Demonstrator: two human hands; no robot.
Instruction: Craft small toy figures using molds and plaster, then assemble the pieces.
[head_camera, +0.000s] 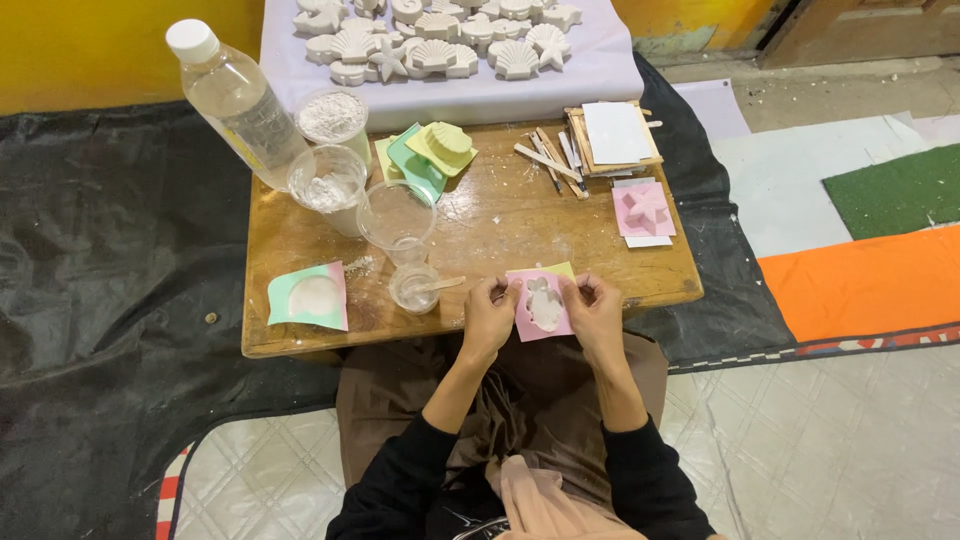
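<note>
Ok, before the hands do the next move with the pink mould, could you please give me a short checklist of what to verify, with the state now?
1. Both hands on the mould: left hand and right hand pinch the pink mould by its side edges. Ok.
2. Mould filled: white cast sits in the cavity. Ok.
3. Cast hardened: cannot tell.
4. Mould supported: it rests at the wooden table near edge. Ok.
5. Nearby small cup with stick apart from the left hand. Ok.
</note>
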